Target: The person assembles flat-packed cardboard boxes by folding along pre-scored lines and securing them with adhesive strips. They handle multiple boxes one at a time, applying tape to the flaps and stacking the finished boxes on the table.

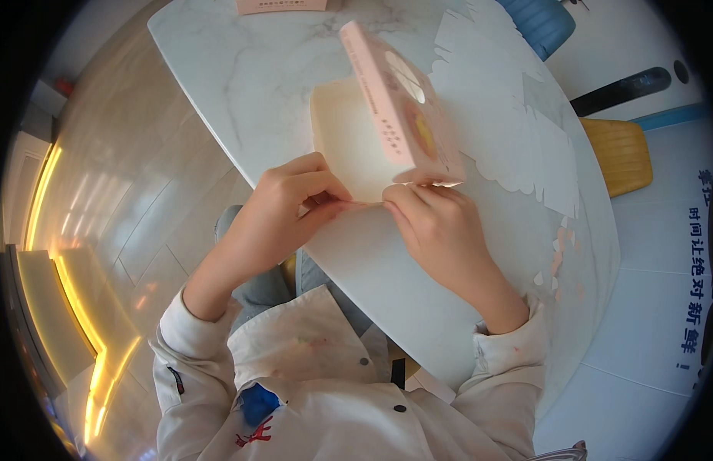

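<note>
A white marble table (pixel 241 84) fills the middle of the view, its curved edge sweeping from eleven o'clock round to five o'clock; beyond it at two o'clock sit a blue chair (pixel 542 21) and a yellow chair (pixel 619 154), well apart from the hands; on the pale floor at three to four o'clock runs a column of blue printed characters (pixel 698 269); flat white scalloped card sheets (pixel 510 115) lie on the tabletop at one to two o'clock, just beside the box; a pink rectangular package (pixel 282 6) lies at twelve o'clock, cut off by the rim. The pink carton box (pixel 395 104) stands tilted near centre, slightly toward twelve o'clock, its cream inside open toward the person and round pale and orange patches printed on its pink face. The left hand (pixel 283 211) pinches the box's lower cream flap between thumb and curled fingers; the right hand (pixel 441 230) grips the pink panel's bottom corner, fingertips pressed against it.
</note>
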`<state>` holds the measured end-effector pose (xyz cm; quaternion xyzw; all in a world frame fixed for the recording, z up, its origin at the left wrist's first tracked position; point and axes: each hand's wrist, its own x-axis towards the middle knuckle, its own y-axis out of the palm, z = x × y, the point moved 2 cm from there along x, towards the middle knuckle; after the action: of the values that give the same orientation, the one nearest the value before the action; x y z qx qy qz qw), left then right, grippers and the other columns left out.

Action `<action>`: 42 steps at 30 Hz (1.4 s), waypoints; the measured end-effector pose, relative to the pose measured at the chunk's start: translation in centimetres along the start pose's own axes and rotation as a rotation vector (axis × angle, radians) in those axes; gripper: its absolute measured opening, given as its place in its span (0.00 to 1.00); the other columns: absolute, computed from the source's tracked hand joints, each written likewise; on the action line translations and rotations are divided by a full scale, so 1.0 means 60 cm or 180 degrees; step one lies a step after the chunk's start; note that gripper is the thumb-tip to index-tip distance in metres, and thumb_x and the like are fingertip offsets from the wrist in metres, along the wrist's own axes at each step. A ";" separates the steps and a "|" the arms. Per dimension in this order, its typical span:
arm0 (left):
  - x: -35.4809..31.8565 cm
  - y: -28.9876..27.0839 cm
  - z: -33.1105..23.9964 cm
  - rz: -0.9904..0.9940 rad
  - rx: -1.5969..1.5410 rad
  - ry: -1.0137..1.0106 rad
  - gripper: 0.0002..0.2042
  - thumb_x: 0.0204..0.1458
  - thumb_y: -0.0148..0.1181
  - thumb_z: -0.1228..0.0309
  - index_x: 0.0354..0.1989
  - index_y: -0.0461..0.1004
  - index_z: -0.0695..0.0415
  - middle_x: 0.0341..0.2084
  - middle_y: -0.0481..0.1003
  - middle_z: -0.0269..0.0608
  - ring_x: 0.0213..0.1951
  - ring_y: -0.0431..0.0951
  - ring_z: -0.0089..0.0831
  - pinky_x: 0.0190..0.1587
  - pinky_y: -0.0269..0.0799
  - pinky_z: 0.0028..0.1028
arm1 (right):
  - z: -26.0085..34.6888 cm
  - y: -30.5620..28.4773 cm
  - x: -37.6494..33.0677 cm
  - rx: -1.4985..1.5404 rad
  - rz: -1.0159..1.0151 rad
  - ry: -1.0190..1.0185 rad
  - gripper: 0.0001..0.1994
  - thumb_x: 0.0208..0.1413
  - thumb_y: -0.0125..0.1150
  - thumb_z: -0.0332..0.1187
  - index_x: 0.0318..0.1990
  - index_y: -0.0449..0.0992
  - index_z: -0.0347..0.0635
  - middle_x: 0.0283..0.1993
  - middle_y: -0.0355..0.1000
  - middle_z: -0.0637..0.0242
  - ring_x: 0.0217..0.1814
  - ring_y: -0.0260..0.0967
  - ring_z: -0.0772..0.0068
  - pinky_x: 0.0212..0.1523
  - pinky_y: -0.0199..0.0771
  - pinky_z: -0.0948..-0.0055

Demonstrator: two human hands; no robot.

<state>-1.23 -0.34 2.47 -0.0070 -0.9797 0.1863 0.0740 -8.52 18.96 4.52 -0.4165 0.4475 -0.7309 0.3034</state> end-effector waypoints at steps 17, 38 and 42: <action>-0.026 -0.028 0.008 -0.1320 0.0483 0.0435 0.15 0.51 0.60 0.83 0.48 0.76 0.59 0.42 0.72 0.40 0.32 0.72 0.24 0.30 0.68 0.22 | 0.024 -0.024 -0.023 0.0210 -0.0701 -0.1582 0.09 0.49 0.63 0.26 0.40 0.79 0.43 0.24 0.68 0.71 0.20 0.62 0.70 0.22 0.63 0.75; 0.120 -0.083 0.070 -0.0974 -0.0143 0.0372 0.20 0.63 0.52 0.66 0.61 0.67 0.59 0.55 0.72 0.44 0.55 0.72 0.35 0.62 0.63 0.33 | -0.045 0.000 0.024 0.0027 -0.0599 -0.0752 0.21 0.42 0.66 0.19 0.48 0.81 0.43 0.54 0.74 0.63 0.55 0.71 0.63 0.54 0.71 0.62; 0.119 -0.082 0.071 -0.0997 0.0054 0.0312 0.16 0.63 0.52 0.67 0.57 0.71 0.58 0.49 0.74 0.42 0.52 0.73 0.32 0.60 0.65 0.31 | -0.047 0.002 0.022 -0.0162 -0.0698 -0.0824 0.19 0.43 0.67 0.21 0.46 0.81 0.43 0.52 0.75 0.62 0.54 0.72 0.63 0.50 0.73 0.65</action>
<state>-8.86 -6.15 1.38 0.1374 -0.9624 0.1801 0.1500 -11.61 18.93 4.14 -0.5611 0.3749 -0.6883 0.2662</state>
